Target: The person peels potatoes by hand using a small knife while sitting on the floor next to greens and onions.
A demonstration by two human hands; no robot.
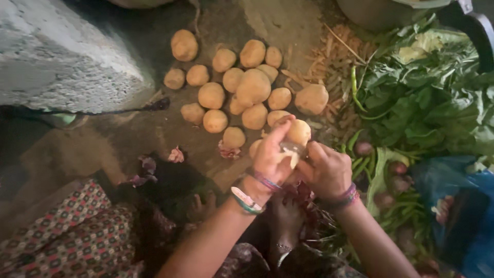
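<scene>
My left hand [270,157] holds a partly peeled potato [297,135] low in the middle of the view, fingers wrapped over its near side. My right hand [328,170] is closed on a small peeler or knife [295,149] whose metal end lies against the potato. Both wrists wear coloured bangles. A heap of several unpeeled yellow potatoes [241,87] lies on the floor just beyond my hands.
Leafy greens [422,98] are piled at the right, with green pods and small red onions [397,169] below them. A blue bag [463,206] is at lower right. Potato peelings [334,62] lie behind. A grey stone block [56,56] fills the upper left. Patterned cloth [67,237] covers my knee.
</scene>
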